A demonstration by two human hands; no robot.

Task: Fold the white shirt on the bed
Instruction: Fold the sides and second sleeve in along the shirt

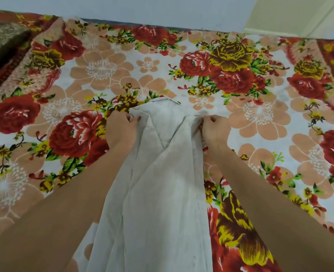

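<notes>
Left hand and right hand pinch my white shirt near its collar; it looks narrowed, crosswise folds remain, I judge

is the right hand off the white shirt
No, the right hand pinches the white shirt at its far end, and the left hand grips the opposite edge.

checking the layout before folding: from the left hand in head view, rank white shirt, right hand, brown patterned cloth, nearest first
1. white shirt: gripped by the left hand itself
2. right hand: across the shirt, gripping its other side
3. brown patterned cloth: far left corner of the bed
</notes>
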